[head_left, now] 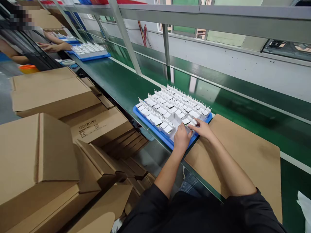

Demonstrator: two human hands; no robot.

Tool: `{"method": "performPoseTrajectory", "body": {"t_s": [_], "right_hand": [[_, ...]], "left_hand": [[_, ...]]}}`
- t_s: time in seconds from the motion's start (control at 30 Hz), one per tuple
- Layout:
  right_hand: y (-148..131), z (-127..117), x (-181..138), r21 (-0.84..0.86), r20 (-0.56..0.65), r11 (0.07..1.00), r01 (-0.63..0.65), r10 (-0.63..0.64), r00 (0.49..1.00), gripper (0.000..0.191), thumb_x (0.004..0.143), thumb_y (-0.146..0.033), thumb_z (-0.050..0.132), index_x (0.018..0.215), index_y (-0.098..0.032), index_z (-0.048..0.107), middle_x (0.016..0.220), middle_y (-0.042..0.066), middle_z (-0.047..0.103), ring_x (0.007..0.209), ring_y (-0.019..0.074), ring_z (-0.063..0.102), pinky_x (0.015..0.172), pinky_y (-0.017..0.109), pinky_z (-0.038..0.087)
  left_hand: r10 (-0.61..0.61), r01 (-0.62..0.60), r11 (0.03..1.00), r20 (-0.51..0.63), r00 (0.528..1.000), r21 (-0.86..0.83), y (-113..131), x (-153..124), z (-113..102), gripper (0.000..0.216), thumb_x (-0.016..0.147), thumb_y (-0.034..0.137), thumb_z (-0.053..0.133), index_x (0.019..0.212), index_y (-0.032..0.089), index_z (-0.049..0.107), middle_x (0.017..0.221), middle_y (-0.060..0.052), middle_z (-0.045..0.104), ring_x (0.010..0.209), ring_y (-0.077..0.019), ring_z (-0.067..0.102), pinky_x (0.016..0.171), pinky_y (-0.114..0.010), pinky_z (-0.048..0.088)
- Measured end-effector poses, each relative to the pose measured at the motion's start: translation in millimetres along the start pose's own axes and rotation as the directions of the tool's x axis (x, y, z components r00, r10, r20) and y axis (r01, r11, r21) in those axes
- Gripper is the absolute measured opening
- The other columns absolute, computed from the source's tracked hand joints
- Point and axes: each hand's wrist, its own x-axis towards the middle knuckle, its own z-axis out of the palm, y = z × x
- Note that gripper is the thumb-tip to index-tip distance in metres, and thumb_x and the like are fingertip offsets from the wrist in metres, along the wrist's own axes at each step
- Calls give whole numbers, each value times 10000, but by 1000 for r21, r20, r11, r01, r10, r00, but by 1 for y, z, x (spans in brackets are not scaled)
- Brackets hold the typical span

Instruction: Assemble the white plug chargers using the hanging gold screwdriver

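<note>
Many small white boxes with pronged tops (170, 106) stand in rows in a white divided insert, on a blue tray (153, 124). Both of my hands are over the tray's near right corner. My right hand (203, 128) has its thumb and fingers closed around a small white box (193, 123) at the end of a row. Beside it, my left hand (181, 138) is curled over the insert's near compartments, with thumb and forefinger close together. Whatever the left fingers hold, if anything, is hidden.
A flat cardboard sheet (245, 155) lies on the green bench (116, 77) to the right of the tray. Cardboard boxes (55, 155) are piled at the left. Farther along, a co-worker's hand (50, 48) is near another loaded tray (91, 50). A metal shelf (213, 19) runs above.
</note>
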Motion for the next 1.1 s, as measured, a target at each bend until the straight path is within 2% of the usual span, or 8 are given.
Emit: {"method": "performPoseTrajectory", "body": {"t_s": [0.13,0.23,0.37,0.47,0.77,0.87,0.97,1.1], "right_hand": [[9,4,-13,9,-43,999,51,-51,998,709,848,-485,773,1461,-191,571,1372,142,697,1223,300,693,1056,442,550],[11,4,-25,-34,-104,996,88,-91,990,707,828,-449,791,1442,-176,572,1407,167,660,1295,342,637,1143,509,469],[11,9,-31,-73,-151,994,86,-97,984,568,852,-385,763,1359,-186,602,1158,132,763,1160,335,700,1102,532,484],[13,15,-26,-77,-169,993,87,-99,981,471,863,-341,752,1295,-222,606,1080,89,788,1099,305,728,1056,496,521],[26,23,-9,-61,-264,990,129,-141,954,411,845,-368,734,1176,-230,531,1036,85,780,1020,299,744,983,496,549],[24,21,-14,-59,-299,983,173,-183,936,365,862,-407,684,1128,-212,528,1002,104,750,990,314,726,967,523,542],[15,18,-25,-56,-318,968,247,-251,914,277,900,-401,604,1088,-207,546,1006,115,717,1002,310,699,974,522,527],[-4,26,-34,-13,-239,936,351,-344,908,210,939,-342,535,1097,-218,596,1083,104,708,984,254,690,937,428,555]], "left_hand": [[-60,58,997,31,998,51,-3,-8,-2,670,937,375,695,1482,58,467,1284,-224,684,1159,-302,698,929,-345,558],[-77,68,991,73,994,116,-2,-11,-7,524,982,407,620,1379,69,562,1212,-209,704,1123,-301,701,921,-353,545],[-84,41,978,204,975,205,6,-4,-13,373,1030,385,529,1193,71,647,1171,-206,698,1143,-300,685,934,-345,527],[-75,20,977,250,965,214,13,5,-14,352,1031,336,528,1207,51,635,1195,-225,685,1176,-305,674,943,-338,518],[-72,5,978,319,945,207,24,26,-14,385,1046,305,513,1322,42,564,1255,-239,686,1202,-303,685,927,-322,516],[-69,6,981,322,944,194,25,16,-26,384,1045,351,525,1276,52,593,1235,-226,700,1161,-303,700,892,-324,518],[-51,9,989,289,956,146,11,-8,-48,361,1041,438,525,1151,117,646,1141,-149,733,1067,-265,717,860,-316,516],[-142,136,984,47,989,116,-28,-34,-78,284,1033,433,535,989,177,650,999,-84,724,979,-249,688,828,-331,511]]}}
